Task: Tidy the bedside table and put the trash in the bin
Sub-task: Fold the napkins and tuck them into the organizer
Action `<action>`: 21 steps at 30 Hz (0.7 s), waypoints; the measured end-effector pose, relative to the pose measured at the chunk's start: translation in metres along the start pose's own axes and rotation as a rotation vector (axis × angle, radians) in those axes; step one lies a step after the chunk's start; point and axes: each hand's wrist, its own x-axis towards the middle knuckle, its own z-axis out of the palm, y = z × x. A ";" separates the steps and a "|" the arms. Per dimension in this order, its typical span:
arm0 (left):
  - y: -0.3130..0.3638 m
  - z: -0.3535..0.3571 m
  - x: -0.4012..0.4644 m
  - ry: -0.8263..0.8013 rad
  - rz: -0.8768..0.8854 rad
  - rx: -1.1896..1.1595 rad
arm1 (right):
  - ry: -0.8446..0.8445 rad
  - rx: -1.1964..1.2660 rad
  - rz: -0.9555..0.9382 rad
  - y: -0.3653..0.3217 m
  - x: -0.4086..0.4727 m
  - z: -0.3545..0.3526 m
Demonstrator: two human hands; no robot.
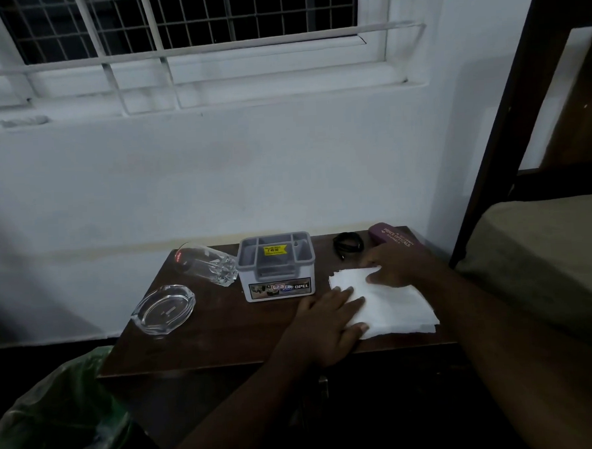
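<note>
The left hand (pixel 322 320) and right hand (pixel 398 265) lie palm-down, fingers spread flat, gripping nothing, on the folded white paper napkin (pixel 387 300), whose long axis runs diagonally toward the dark wooden bedside table's (pixel 217 328) near right corner.

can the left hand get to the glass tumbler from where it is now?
Probably yes. The left hand rests flat on the tissue paper; the tumbler lies on its side past the grey organizer box, with bare tabletop in front.
</note>
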 end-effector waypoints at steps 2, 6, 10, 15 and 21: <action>-0.001 0.001 0.001 0.008 0.002 0.019 | 0.027 0.002 -0.008 -0.001 0.004 0.001; -0.002 0.002 0.001 0.013 -0.001 0.002 | 0.051 0.012 -0.049 -0.007 0.008 -0.001; -0.002 0.002 0.001 0.014 -0.010 0.004 | 0.107 0.006 -0.057 -0.009 0.008 -0.001; 0.001 0.001 -0.001 0.023 -0.025 0.001 | 0.195 -0.031 -0.054 -0.011 0.003 -0.003; 0.002 0.000 -0.002 0.029 -0.029 -0.020 | 0.159 -0.031 -0.042 -0.013 0.003 0.000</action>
